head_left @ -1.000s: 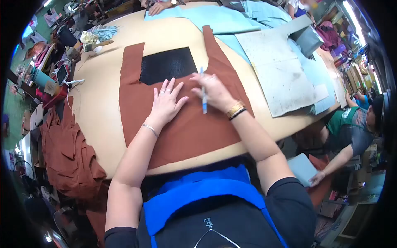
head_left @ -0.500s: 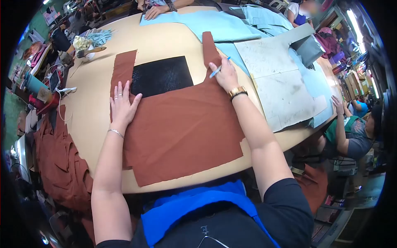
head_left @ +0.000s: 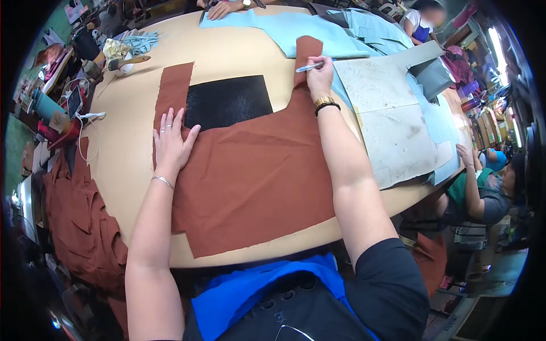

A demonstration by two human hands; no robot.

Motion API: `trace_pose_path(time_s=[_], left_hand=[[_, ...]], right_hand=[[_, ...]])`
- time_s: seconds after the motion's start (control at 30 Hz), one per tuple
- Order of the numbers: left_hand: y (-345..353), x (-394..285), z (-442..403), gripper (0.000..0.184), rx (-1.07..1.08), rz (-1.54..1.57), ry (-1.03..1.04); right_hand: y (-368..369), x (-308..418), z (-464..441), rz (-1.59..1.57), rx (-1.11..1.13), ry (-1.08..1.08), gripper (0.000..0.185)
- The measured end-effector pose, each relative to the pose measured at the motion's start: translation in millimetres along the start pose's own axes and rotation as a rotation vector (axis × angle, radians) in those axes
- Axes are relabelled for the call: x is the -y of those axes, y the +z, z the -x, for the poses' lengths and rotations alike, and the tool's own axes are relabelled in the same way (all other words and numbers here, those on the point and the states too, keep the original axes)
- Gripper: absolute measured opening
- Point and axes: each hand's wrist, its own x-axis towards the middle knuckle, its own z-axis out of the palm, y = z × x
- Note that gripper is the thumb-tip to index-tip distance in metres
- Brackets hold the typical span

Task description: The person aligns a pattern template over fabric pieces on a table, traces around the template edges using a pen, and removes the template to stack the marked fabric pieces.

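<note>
- Left hand (head_left: 173,139): palm down, fingers a bit spread, thumb out; resting on left side of the rust-brown fabric piece with two upright straps (head_left: 256,176), at base of left strap.
- Right hand (head_left: 319,74): pinching a slim pale-blue and white pen (head_left: 310,66) by the right strap; pen lies across the strap, tip contact can't tell.
- Fabric piece: flat with light creases on the cream-coloured rounded tabletop (head_left: 133,153), in front of the person, wide body nearest them, straps pointing away.
- Shiny black rectangular sheet (head_left: 230,102): on tabletop between the straps, next to fabric's upper edge.
- Stained grey-white flat pattern board (head_left: 392,122): right of the fabric, partly over light-blue cloth (head_left: 441,142).
- Wooden-handled brush (head_left: 133,60): far left of tabletop.
- Heap of crumpled rust-brown cloth (head_left: 79,210): at left table edge.
- Co-worker in green and grey (head_left: 489,196): right side, one hand at table edge.
</note>
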Motion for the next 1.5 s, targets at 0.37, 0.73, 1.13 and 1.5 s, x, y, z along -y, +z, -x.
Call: trace_pose_path(time_s=[0.37, 0.73, 1.13, 1.5], left_hand=[[0.6, 0.5, 0.1, 0.076, 0.011, -0.015, -0.023], [1.5, 16.6, -12.3, 0.081, -0.012, 0.002, -0.005], [-26.7, -39.7, 32.7, 0.085, 0.072, -0.107, 0.048], [-44.2, -99.6, 188.2, 0.091, 0.371, 0.060, 0.393]], right_hand=[[-22.3, 18.0, 44.2, 0.994, 0.424, -0.178, 0.041], [-74.7, 79.1, 102.0, 0.901, 0.680, -0.357, 0.049], [-257.5, 120.4, 152.3, 0.852, 0.075, -0.198, 0.034], [-95.7, 100.6, 118.6, 0.684, 0.632, -0.506, 0.033]])
